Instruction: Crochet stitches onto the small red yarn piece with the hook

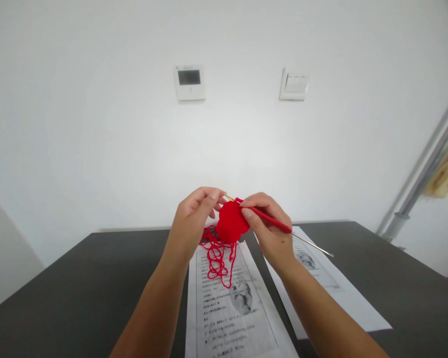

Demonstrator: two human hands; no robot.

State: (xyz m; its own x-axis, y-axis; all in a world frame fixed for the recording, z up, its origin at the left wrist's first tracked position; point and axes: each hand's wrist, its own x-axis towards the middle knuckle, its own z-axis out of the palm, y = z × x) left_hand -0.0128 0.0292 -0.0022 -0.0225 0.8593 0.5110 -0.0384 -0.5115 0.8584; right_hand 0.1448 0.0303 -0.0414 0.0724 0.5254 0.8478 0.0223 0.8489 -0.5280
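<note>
My right hand (271, 223) grips a crochet hook (271, 219) by its red handle, the metal shaft sticking out towards the lower right. The hook's thin gold end points left, close to the fingertips of my left hand (197, 211). Between both hands hangs a red crochet piece (232, 222) with a scalloped edge. My left fingers are bent and closed at its upper left edge; part of their grip is hidden. Loose red yarn (217, 261) dangles and lies tangled beneath the piece, over a printed sheet (224, 323).
A second printed sheet (343, 298) lies under my right forearm on the dark table (70, 298). The white wall behind carries a thermostat panel (189, 83) and a light switch (294, 84). At the right stand a grey metal pole (425, 174) and yellowish cloth (446, 174).
</note>
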